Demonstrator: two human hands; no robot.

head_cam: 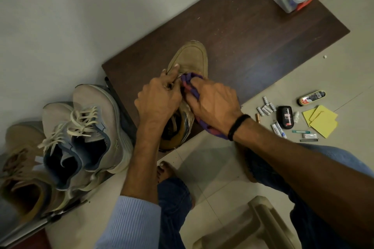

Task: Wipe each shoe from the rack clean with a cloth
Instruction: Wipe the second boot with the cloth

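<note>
Pinching the laces of the tan shoe, the left hand steadies it on the dark board (heel over the near edge); the right hand bunches the purple cloth in curled fingers. Hard rubbing could tip it off.

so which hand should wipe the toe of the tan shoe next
Right. The right hand already holds the cloth against the tan shoe, just behind its toe. The left hand grips the shoe and looks better left steadying it.
</note>
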